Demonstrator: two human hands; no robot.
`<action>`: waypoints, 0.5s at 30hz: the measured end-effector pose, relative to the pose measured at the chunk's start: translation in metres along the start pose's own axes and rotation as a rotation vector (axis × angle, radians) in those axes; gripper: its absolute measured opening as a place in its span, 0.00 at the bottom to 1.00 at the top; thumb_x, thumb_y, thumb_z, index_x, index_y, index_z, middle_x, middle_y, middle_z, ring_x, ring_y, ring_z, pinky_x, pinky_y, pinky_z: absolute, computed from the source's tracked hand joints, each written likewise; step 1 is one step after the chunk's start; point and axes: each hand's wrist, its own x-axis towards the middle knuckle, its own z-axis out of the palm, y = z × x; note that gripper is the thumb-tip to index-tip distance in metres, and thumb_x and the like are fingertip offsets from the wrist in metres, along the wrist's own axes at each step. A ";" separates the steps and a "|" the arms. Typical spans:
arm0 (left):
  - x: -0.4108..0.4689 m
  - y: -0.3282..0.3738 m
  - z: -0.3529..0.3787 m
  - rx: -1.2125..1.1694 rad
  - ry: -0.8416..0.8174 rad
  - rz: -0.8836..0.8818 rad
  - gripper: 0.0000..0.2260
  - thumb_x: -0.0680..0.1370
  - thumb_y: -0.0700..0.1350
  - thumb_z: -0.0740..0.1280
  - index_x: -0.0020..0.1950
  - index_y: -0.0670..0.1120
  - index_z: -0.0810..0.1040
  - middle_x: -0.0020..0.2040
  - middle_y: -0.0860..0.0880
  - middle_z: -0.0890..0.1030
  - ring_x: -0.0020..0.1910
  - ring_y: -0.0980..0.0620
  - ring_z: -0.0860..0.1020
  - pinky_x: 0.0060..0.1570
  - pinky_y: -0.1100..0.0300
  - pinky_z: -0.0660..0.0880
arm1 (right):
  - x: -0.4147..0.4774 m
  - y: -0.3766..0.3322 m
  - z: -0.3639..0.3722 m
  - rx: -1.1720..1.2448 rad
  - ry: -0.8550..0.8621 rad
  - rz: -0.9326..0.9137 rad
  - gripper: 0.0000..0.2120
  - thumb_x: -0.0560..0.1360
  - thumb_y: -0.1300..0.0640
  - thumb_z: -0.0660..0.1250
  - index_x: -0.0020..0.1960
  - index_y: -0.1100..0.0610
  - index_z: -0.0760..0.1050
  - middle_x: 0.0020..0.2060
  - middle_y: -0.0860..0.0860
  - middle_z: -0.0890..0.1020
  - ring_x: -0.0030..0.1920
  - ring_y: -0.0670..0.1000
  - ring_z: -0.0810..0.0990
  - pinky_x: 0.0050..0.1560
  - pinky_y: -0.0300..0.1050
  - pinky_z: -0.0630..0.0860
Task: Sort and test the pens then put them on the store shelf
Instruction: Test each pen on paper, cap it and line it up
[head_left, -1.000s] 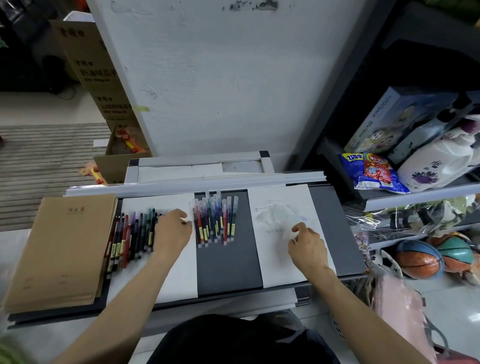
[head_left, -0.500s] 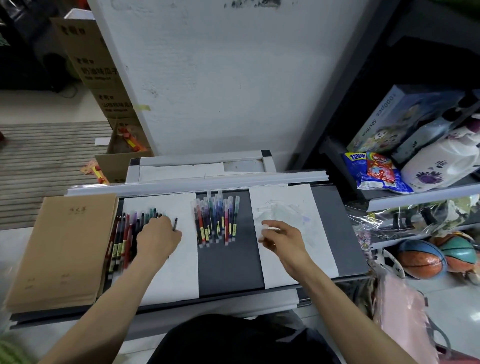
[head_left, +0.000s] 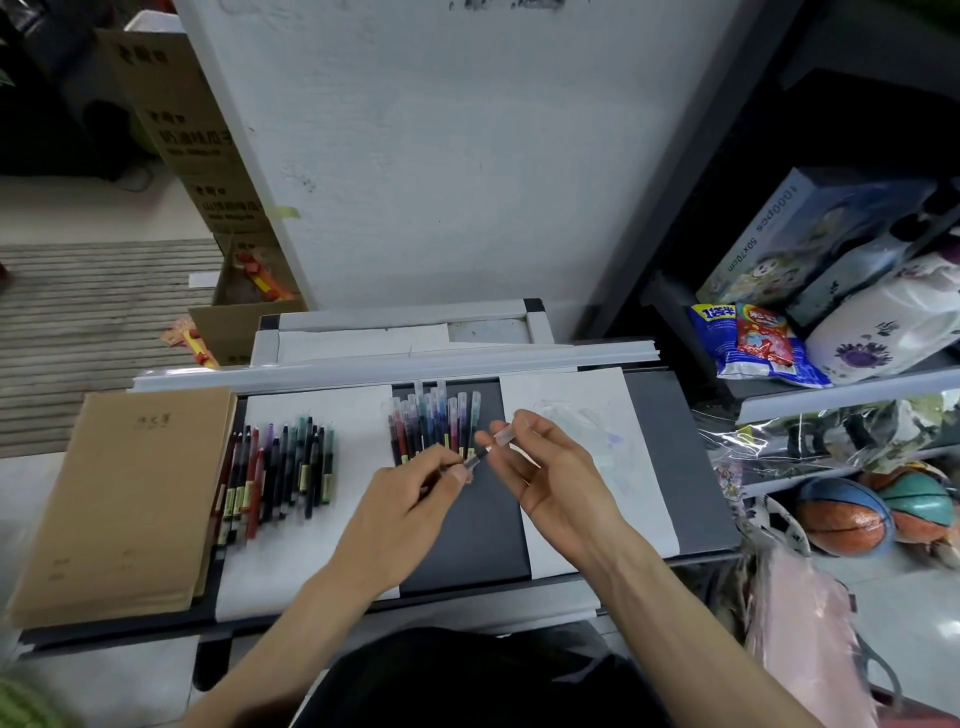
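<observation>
My left hand (head_left: 410, 499) grips a dark pen (head_left: 477, 460) over the dark shelf board (head_left: 675, 467), its tip pointing up and right. My right hand (head_left: 545, 467) pinches a clear pen cap (head_left: 506, 435) just beyond that tip. A row of uncapped pens (head_left: 280, 467) lies on the left white sheet (head_left: 291, 561). A row of capped pens (head_left: 434, 423) lies on the dark board behind my hands. The right white sheet (head_left: 597, 410) bears faint scribbles and clear caps.
A stack of brown notebooks (head_left: 119, 499) sits at the board's left end. A white rail (head_left: 395, 364) runs along the back. Shelves at right hold snack bags (head_left: 753, 340), a puzzle box (head_left: 795, 234) and balls (head_left: 841, 514). Cardboard boxes (head_left: 192, 135) stand back left.
My left hand took a pen from the left row and brought it to the middle. My right hand left the right sheet with a clear cap and met the pen tip.
</observation>
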 end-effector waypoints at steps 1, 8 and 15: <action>-0.001 0.000 0.001 0.006 -0.001 0.010 0.08 0.85 0.49 0.64 0.48 0.56 0.79 0.29 0.53 0.69 0.29 0.54 0.65 0.31 0.56 0.63 | -0.002 0.000 0.003 -0.022 -0.007 -0.008 0.06 0.82 0.63 0.68 0.58 0.61 0.76 0.54 0.61 0.85 0.58 0.61 0.86 0.58 0.48 0.83; 0.002 0.002 0.000 -0.001 0.036 0.021 0.09 0.85 0.48 0.64 0.48 0.52 0.81 0.28 0.53 0.68 0.28 0.54 0.65 0.30 0.59 0.61 | -0.007 0.008 0.011 -0.215 -0.043 -0.145 0.07 0.82 0.63 0.67 0.59 0.61 0.76 0.55 0.64 0.85 0.55 0.64 0.86 0.55 0.51 0.84; 0.003 0.001 -0.003 0.001 0.034 0.022 0.12 0.86 0.49 0.64 0.44 0.58 0.79 0.29 0.52 0.68 0.29 0.52 0.65 0.32 0.55 0.62 | -0.010 0.006 0.012 -0.166 -0.032 -0.162 0.04 0.83 0.62 0.65 0.57 0.60 0.76 0.52 0.62 0.86 0.51 0.63 0.86 0.54 0.52 0.84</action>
